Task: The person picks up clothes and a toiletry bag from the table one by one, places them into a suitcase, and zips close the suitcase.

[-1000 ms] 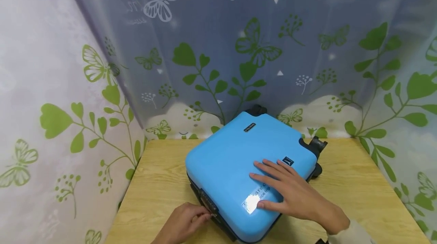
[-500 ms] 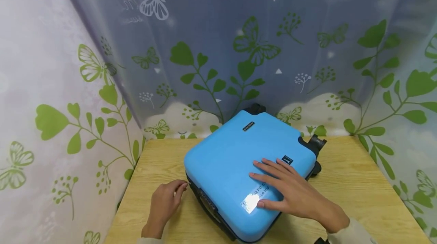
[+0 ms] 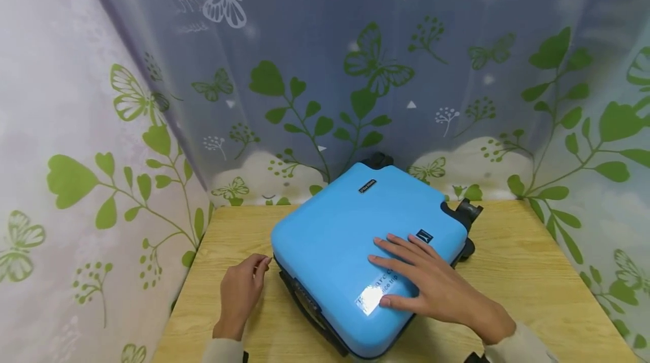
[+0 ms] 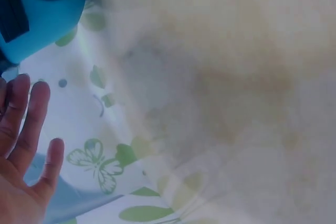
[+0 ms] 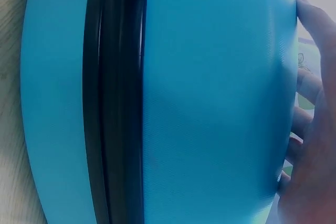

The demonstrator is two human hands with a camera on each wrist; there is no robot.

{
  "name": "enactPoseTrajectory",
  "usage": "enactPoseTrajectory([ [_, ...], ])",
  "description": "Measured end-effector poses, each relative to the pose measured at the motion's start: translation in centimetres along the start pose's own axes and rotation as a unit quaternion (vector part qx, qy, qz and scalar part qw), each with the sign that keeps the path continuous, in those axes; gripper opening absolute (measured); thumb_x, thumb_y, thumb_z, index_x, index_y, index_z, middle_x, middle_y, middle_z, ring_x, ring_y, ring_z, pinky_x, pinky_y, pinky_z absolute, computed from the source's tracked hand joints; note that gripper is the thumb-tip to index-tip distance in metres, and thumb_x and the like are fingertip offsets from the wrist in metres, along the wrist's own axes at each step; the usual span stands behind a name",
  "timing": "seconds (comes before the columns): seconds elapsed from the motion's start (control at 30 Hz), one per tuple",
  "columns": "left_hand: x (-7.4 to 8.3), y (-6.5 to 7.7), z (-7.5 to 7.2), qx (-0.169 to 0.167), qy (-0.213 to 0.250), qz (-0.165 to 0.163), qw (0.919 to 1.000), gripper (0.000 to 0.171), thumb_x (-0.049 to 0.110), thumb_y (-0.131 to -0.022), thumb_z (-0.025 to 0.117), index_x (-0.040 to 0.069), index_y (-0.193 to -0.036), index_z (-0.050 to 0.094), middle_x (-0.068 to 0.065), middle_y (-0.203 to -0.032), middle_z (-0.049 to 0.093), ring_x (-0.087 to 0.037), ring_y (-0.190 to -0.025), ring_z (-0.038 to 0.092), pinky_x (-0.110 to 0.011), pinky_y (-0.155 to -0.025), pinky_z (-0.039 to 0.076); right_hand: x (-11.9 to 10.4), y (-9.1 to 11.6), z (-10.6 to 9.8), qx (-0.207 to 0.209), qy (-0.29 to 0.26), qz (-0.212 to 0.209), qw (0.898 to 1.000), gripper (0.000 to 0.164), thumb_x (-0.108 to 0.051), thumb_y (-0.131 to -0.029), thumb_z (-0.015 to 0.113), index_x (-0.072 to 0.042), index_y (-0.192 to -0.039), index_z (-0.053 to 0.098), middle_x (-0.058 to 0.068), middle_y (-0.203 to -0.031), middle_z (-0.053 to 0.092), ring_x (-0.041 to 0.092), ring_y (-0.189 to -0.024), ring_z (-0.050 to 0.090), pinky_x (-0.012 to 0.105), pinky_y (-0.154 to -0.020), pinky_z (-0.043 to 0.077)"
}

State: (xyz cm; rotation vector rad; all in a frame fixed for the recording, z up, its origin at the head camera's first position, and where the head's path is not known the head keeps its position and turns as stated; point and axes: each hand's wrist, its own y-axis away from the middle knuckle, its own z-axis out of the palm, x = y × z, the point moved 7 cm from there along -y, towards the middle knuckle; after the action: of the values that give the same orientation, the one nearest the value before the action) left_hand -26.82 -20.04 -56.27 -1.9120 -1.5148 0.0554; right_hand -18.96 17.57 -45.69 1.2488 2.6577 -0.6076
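A light-blue hard-shell suitcase [image 3: 350,222] lies flat on its side, turned at an angle, with its wheels toward the back. Thumb and index finger of my left hand [image 3: 242,289] pinch a small zipper pull at the left corner, along the black seam; the pull itself is mostly hidden by the fingertips. In the left wrist view the other fingers [image 4: 37,108] are spread out beside the case. My right hand [image 3: 426,278] rests flat on the lid with fingers spread, over part of a printed label [image 3: 373,298]. The right wrist view shows the black zipper band [image 5: 118,98] around the side.
A wooden table [image 3: 238,227] carries the suitcase. Curtains printed with leaves and butterflies [image 3: 378,64] enclose it at the back and both sides. On the near left side of the case are a black handle [image 3: 317,323] and a combination lock [image 3: 306,295].
My left hand has slid from beside the lock along the seam, away from me, to the left corner, still pinching. The right hand stays on the lid.
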Motion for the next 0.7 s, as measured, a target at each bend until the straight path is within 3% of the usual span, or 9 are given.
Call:
enactPoseTrajectory([
  [0.17,-0.6,-1.7,0.6,-0.007,-0.001,-0.003,1.0,0.011,0.024,-0.103,0.078,0.014,-0.102,0.082,0.001,-0.084,0.081,-0.017,-0.065,0.073,-0.037,-0.054,0.056,0.0,-0.1,0.1,0.002,0.002,0.003,1.0,0.068,-0.065,-0.101,0.068,-0.037,-0.161,0.054,-0.003,-0.173,0.045,0.031,-0.16,0.042,0.05,-0.129,0.022],
  [0.3,-1.2,-3.1,1.3,-0.027,0.002,-0.034,0.9991,0.014,0.027,-0.105,0.075,0.015,-0.106,0.082,0.0,-0.088,0.082,-0.021,-0.072,0.076,-0.043,-0.059,0.059,0.0,-0.2,0.2,0.007,-0.003,0.004,1.0,0.068,-0.066,-0.1,0.069,-0.036,-0.16,0.055,-0.003,-0.173,0.046,0.032,-0.161,0.041,0.054,-0.129,0.024],
  [0.53,-1.6,-5.9,4.1,-0.104,0.01,-0.083,0.9911,0.018,0.021,-0.111,0.065,0.01,-0.119,0.077,-0.009,-0.102,0.083,-0.03,-0.088,0.078,-0.051,-0.073,0.062,0.1,0.0,0.2,0.009,-0.01,0.007,1.0,0.068,-0.066,-0.1,0.068,-0.037,-0.161,0.055,-0.004,-0.173,0.045,0.032,-0.161,0.04,0.06,-0.128,0.026],
  [0.7,-1.5,-7.3,5.9,-0.159,0.063,-0.106,0.9795,0.019,0.012,-0.109,0.061,0.009,-0.122,0.074,-0.017,-0.117,0.08,-0.04,-0.103,0.077,-0.059,-0.087,0.062,0.2,0.2,0.3,0.012,-0.008,0.006,1.0,0.068,-0.066,-0.1,0.068,-0.037,-0.161,0.054,-0.003,-0.173,0.045,0.032,-0.161,0.04,0.058,-0.129,0.025],
])
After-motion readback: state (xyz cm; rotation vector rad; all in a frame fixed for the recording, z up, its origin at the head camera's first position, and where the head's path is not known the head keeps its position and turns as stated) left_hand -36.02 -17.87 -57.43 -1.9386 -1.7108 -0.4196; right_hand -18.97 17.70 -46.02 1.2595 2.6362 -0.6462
